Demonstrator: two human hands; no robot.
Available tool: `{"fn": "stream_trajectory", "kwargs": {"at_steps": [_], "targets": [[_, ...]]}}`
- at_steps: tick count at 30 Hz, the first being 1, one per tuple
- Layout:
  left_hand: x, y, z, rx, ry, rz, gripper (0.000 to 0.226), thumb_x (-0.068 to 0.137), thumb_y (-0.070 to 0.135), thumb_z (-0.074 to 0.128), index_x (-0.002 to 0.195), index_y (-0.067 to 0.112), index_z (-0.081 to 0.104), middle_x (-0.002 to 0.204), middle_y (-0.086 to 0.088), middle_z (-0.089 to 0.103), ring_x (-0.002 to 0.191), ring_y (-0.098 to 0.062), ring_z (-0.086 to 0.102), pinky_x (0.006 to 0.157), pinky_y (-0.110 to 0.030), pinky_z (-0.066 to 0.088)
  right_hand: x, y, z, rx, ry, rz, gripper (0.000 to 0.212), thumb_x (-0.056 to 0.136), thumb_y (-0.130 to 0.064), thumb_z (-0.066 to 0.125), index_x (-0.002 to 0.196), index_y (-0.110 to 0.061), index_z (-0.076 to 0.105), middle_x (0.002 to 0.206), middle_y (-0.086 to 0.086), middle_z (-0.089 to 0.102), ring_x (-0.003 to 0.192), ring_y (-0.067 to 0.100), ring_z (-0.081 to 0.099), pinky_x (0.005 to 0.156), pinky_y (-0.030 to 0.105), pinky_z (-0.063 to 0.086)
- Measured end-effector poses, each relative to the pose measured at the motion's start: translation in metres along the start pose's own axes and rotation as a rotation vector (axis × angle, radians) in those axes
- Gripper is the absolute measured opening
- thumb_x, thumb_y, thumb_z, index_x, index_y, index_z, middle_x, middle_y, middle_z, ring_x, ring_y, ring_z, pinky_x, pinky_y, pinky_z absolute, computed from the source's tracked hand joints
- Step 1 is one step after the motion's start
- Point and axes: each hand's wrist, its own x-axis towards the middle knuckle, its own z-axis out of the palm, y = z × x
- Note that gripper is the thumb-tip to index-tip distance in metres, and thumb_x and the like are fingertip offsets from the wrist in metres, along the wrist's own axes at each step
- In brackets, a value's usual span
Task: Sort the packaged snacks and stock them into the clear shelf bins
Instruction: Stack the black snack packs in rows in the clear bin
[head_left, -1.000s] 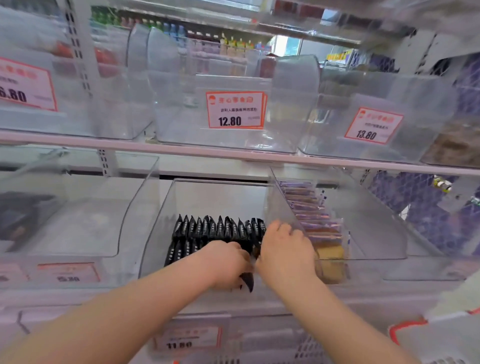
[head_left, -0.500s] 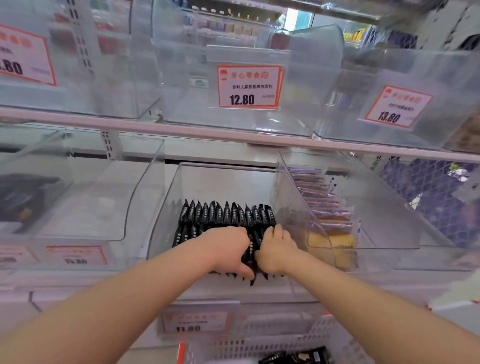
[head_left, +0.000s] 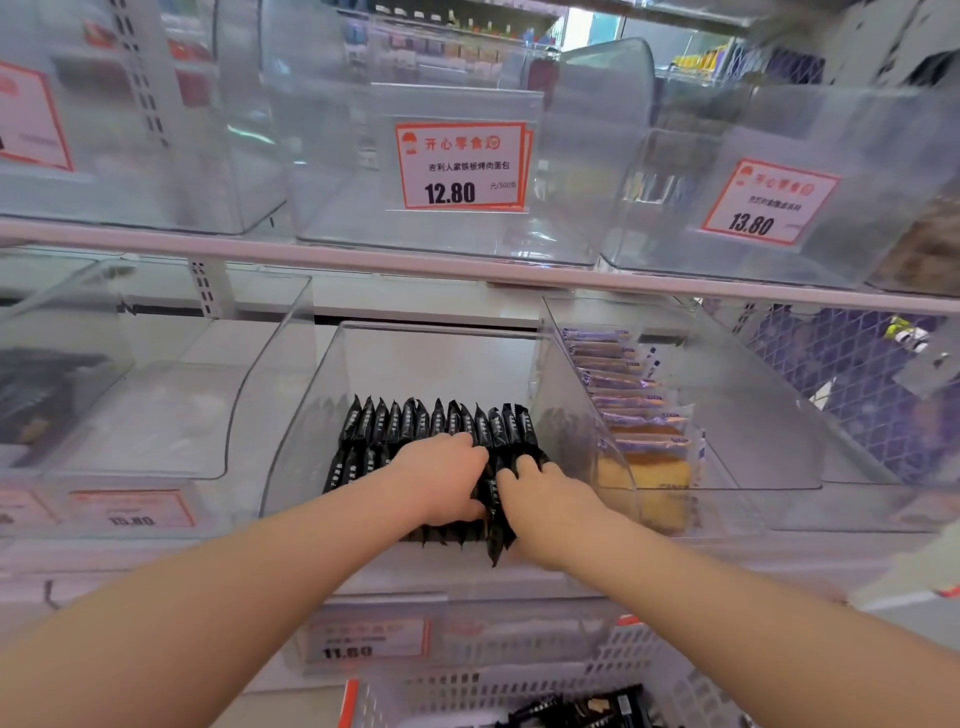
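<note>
Two hands: left hand (head_left: 441, 478) and right hand (head_left: 550, 501) fingers clenched on black packets (head_left: 441, 421).
Risk: squeezed row could buckle, spilling over clear bin (head_left: 311, 441) front.

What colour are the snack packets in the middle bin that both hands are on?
Black, with small pale print; the head view shows the snack packets clearly.

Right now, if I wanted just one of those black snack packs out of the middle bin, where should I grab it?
Probably by the crimped top edge of a back-row black pack, pinched from above. The packs stand upright, packed side by side, so only their tops are free; the clear bin walls block the sides, and both hands cover the front row.
</note>
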Motion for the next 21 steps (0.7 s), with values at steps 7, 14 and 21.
{"fn": "stream_trajectory", "kwargs": {"at_steps": [7,14,21], "targets": [[-0.001,0.001,0.010,-0.059,0.010,-0.047,0.067,0.071,0.060,0.064,0.117,0.014,0.047,0.114,-0.003,0.047,0.109,-0.022,0.045,0.083,-0.039,0.044,0.023,-0.005,-0.010,0.008,0.054,0.050,0.042,0.091,-0.010,0.051,0.131,-0.004,0.038,0.133,0.015,0.036,0.124,0.035,0.040,0.093,0.042,0.042],[0.005,0.002,0.014,-0.004,0.096,-0.097,0.049,0.085,0.048,0.053,0.117,0.013,0.043,0.120,-0.006,0.047,0.113,-0.025,0.044,0.081,-0.038,0.045,0.011,0.010,-0.014,-0.105,-0.095,0.023,0.039,0.089,-0.003,0.052,0.128,0.000,0.044,0.129,0.018,0.037,0.116,0.033,0.048,0.089,0.037,0.044],[0.002,0.001,0.013,-0.069,0.032,-0.099,0.069,0.072,0.068,0.056,0.113,0.015,0.046,0.114,-0.004,0.048,0.109,-0.023,0.044,0.081,-0.038,0.043,0.021,0.006,-0.009,-0.103,0.035,0.051,0.039,0.091,-0.008,0.051,0.129,-0.004,0.043,0.131,0.014,0.044,0.122,0.030,0.045,0.093,0.035,0.043]]}}
